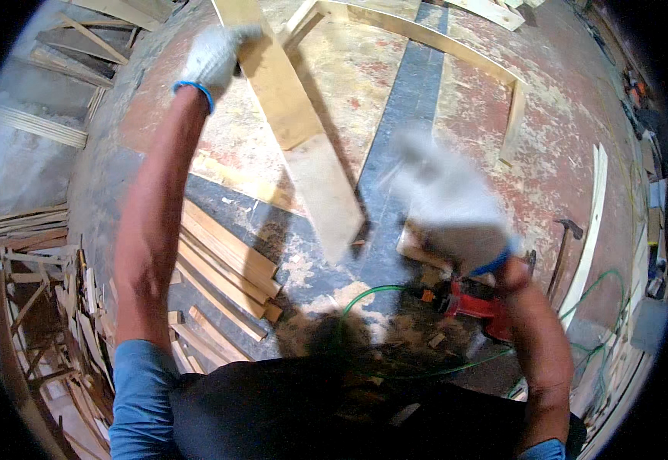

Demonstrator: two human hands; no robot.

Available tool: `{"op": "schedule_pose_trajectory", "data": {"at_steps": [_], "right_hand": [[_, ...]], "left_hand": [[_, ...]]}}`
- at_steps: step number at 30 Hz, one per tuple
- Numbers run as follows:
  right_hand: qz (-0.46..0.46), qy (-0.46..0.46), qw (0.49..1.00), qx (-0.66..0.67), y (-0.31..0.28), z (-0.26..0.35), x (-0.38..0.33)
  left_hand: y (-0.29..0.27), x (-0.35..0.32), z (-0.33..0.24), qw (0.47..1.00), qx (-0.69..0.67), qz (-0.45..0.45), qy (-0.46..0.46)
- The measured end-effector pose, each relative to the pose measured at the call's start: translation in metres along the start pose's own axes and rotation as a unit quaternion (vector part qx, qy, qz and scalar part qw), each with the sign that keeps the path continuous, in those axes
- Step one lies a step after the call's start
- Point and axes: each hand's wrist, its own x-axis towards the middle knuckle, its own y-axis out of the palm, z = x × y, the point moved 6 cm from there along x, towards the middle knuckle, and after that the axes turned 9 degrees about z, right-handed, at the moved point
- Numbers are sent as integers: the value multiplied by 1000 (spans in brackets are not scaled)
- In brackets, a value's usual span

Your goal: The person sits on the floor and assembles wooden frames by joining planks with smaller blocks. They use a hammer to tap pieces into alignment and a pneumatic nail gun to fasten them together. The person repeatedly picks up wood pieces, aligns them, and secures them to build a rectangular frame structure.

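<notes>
Beyond a dark-clothed lap (pixel 265 410), grasps a straight-edged, two-toned wooden board (pixel 289 123) by its left side with the white-gloved left hand (pixel 215 57); holds it aslant over flaking, stained floor (pixel 472 123), with bare room rightward to an angular timber frame (pixel 468 54). Cannot tell finger state on the blurred right hand (pixel 453 199), near a red power tool (pixel 476 305).

Uneven light, dark shadow right of long plank (pixel 307 153), heavy blur on right hand (pixel 447 201), near side dim, black fisheye rim.
</notes>
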Motion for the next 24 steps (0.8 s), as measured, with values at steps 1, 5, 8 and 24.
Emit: {"op": "schedule_pose_trajectory", "data": {"at_steps": [1,5,8,24], "right_hand": [[69,4,998,-4,45,7,-7],[216,2,976,-12,163,-27,-53],[251,12,967,-42,196,-45,-89],[14,9,998,-56,269,-99,-57]], "left_hand": [[9,1,39,995,-80,-23,-58],[71,-32,188,937,-227,5,-264],[137,-62,216,941,-100,58,-317],[177,-41,172,970,-69,89,-215]]}}
